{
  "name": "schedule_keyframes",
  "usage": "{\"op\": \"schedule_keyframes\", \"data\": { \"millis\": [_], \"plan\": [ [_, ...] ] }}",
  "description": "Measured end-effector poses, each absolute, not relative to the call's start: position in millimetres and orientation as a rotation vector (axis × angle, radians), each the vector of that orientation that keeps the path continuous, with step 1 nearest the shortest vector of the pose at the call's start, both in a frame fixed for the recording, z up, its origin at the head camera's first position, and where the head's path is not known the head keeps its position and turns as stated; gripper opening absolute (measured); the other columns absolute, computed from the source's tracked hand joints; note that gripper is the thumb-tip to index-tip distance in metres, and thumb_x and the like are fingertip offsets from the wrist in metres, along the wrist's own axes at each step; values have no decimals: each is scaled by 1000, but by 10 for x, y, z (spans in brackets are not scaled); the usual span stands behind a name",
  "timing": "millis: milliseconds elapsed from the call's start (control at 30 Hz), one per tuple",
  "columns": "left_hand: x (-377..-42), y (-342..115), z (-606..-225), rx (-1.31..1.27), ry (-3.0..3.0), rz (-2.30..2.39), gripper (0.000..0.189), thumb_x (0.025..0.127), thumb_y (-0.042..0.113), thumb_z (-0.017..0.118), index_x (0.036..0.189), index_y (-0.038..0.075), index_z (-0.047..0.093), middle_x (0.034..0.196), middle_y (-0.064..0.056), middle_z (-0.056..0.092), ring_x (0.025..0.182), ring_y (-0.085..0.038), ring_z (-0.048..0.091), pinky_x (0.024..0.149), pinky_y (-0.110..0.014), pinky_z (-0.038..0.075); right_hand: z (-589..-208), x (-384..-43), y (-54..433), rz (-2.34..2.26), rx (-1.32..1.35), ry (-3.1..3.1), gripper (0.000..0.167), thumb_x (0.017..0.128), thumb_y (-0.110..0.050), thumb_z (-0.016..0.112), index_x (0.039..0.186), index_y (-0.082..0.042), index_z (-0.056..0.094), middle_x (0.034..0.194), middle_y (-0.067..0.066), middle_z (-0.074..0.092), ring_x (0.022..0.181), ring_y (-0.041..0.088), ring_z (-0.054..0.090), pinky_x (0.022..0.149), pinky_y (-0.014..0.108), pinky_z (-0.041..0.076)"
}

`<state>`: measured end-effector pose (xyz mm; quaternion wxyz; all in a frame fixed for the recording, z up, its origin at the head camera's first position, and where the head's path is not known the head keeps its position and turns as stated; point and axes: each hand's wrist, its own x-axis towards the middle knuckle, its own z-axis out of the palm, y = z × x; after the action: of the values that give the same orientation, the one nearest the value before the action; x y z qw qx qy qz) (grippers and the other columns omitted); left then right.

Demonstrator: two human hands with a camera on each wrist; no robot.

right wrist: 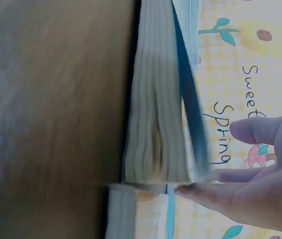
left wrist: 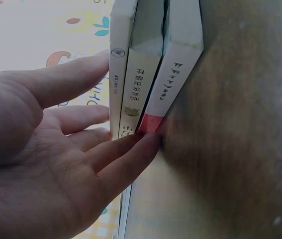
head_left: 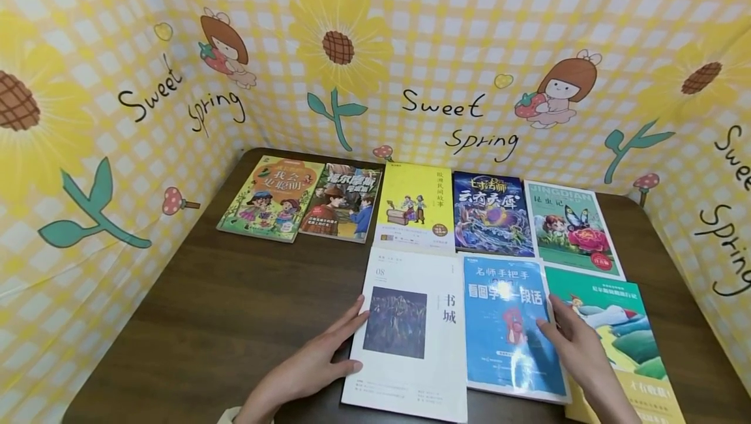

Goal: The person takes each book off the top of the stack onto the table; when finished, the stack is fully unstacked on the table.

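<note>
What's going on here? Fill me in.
A person is handling books at a dark table. The left hand touches the left side of a stack with the white book on top; the right hand is at the right edge of the blue book beside it. A green-and-yellow book lies to the right, and five others form a row behind.

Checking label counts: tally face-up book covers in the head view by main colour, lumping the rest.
White cover: 1
Yellow cover: 1
Light blue cover: 1
Other covers: 5
Total: 8
Books stacked underneath not counted.
</note>
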<state>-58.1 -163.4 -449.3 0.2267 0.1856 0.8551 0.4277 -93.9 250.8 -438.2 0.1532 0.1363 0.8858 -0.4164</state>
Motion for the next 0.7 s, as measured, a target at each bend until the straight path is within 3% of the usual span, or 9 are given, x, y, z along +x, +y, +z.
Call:
{"op": "schedule_keyframes", "data": {
  "millis": [200, 367, 500, 700],
  "plan": [
    [-580, -1632, -4494, 518, 2368, 1174, 71, 95, 25, 62, 155, 20, 24, 162, 6, 3, 144, -26, 19, 103, -49, 36, -4307, -868, 2384, -1269, 399, 2633, 65, 100, -26, 52, 153, -4, 21, 158, 23, 14, 144, 41, 11, 109, 55, 24],
    [-579, -1632, -4506, 512, 2360, 1185, 71, 95, 24, 62, 154, 20, 24, 162, 6, 3, 144, -26, 19, 103, -49, 36, -4332, -747, 2162, -1328, 220, 2580, 61, 100, -26, 54, 152, -6, 29, 155, 20, 27, 140, 39, 26, 107, 47, 30],
    [-583, -1627, -4499, 521, 2354, 1197, 71, 95, 23, 62, 154, 19, 24, 162, 5, 3, 144, -27, 18, 103, -50, 35, -4461, -666, 1960, -1300, 23, 2580, 57, 97, -23, 58, 148, -7, 38, 152, 16, 36, 140, 35, 30, 108, 45, 30],
    [-584, -1614, -4497, 537, 2353, 1238, 71, 95, 24, 63, 154, 18, 25, 162, 3, 2, 145, -28, 15, 104, -53, 33, -4538, -609, 1763, -1234, -114, 2508, 66, 92, -45, 61, 149, -21, 38, 154, 14, 32, 141, 40, 25, 106, 61, 28]
  ]
}}
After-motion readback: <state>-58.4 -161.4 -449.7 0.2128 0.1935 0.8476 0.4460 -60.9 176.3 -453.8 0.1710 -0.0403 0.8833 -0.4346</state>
